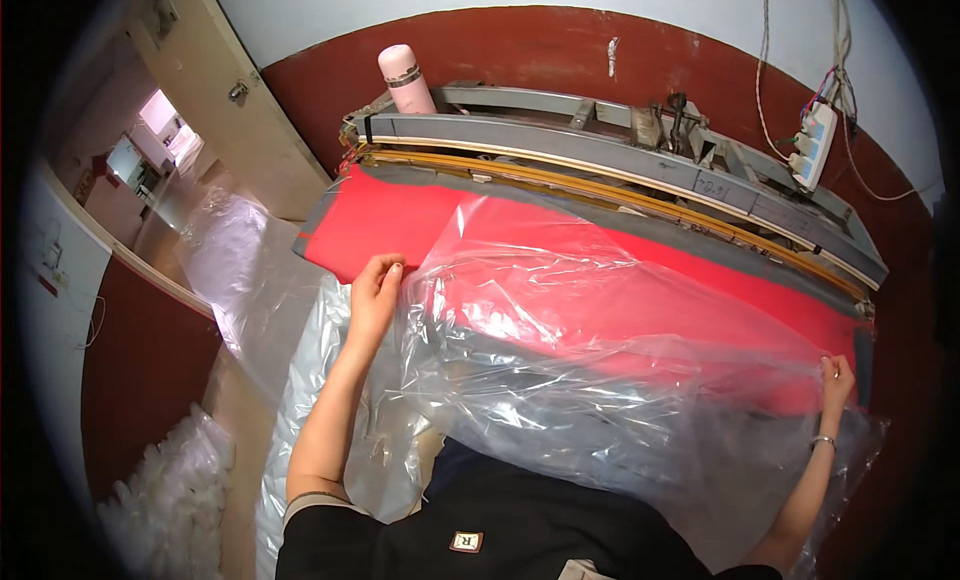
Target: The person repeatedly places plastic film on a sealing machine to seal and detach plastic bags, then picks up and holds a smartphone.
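A clear plastic film sheet (520, 380) stretches between my hands, creased and shiny, over a red surface with grey edging (365, 225). My left hand (374, 292) pinches the film's left side with thumb and fingers together, above the near edge of the red surface. At the right end, my right hand (838, 382) is closed on the film's far right corner. The film's near part drapes down against my black shirt.
Behind the red surface runs a grey metal frame (560, 135) with yellowish strips. A pink bottle (407, 80) stands on its left end. A white power strip (815, 145) hangs at the right wall. More plastic film (235, 270) lies at the left, by an open door (215, 80); a pile of clear plastic (175, 495) sits on the floor.
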A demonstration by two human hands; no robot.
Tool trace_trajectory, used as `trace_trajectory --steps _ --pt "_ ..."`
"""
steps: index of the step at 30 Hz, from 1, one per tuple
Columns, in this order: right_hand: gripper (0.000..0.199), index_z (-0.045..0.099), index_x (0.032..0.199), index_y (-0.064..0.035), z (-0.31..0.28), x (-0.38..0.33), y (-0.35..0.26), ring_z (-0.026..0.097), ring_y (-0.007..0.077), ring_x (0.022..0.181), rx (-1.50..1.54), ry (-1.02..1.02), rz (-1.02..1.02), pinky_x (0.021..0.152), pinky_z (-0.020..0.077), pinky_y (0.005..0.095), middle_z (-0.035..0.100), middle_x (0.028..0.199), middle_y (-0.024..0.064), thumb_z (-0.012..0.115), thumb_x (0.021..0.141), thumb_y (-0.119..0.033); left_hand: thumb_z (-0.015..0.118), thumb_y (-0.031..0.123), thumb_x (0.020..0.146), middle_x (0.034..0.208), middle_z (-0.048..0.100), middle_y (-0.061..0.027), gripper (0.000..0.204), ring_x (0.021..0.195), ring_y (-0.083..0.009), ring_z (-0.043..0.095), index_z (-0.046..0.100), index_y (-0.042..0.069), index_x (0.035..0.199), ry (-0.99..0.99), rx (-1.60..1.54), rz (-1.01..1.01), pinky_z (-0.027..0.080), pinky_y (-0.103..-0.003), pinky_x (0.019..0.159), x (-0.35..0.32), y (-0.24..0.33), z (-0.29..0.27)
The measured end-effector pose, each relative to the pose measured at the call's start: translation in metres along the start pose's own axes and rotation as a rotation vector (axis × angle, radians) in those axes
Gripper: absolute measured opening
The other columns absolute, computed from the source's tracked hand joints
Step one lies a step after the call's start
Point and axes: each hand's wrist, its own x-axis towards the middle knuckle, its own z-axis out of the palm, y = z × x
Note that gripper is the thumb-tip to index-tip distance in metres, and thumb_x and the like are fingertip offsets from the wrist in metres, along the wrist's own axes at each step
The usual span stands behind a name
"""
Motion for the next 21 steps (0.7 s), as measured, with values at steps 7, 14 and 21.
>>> trace_trajectory --steps 7,14,21 --pt "0.020 0.044 0.067 -0.0035 0.001 -0.003 0.000 0.031 0.0060 0.058 0.057 -0.005 0.070 0.050 0.0281 0.0227 0.035 0.059 -0.0032 0.061 0.078 -0.007 0.050 0.017 0.089 0.089 0.062 -0.0048 0.022 0.081 -0.0106 0.057 0.059 -0.002 0.099 -0.399 -0.550 -0.569 0.045 -0.023 0.073 0.031 -0.008 0.001" --pt "0.019 0.045 0.068 -0.0030 0.001 -0.002 0.002 0.031 0.0070 0.058 -0.026 0.021 0.054 0.051 0.0286 0.0235 0.035 0.060 -0.0029 0.060 0.078 -0.008 0.058 0.011 0.083 0.091 0.062 -0.0052 0.022 0.082 -0.0111 0.057 0.058 -0.001 0.101 -0.607 -0.466 -0.437 0.046 -0.024 0.074 0.043 0.013 -0.001" --pt "0.019 0.044 0.068 -0.0033 0.001 -0.005 -0.005 0.031 0.0066 0.059 0.074 0.007 0.124 0.051 0.0272 0.0231 0.034 0.061 -0.0033 0.059 0.079 -0.008 0.059 0.010 0.082 0.082 0.061 -0.0029 0.016 0.072 -0.0090 0.056 0.058 -0.002 0.093 -0.376 -0.508 -0.427 0.046 -0.022 0.066 0.062 -0.005 0.029"
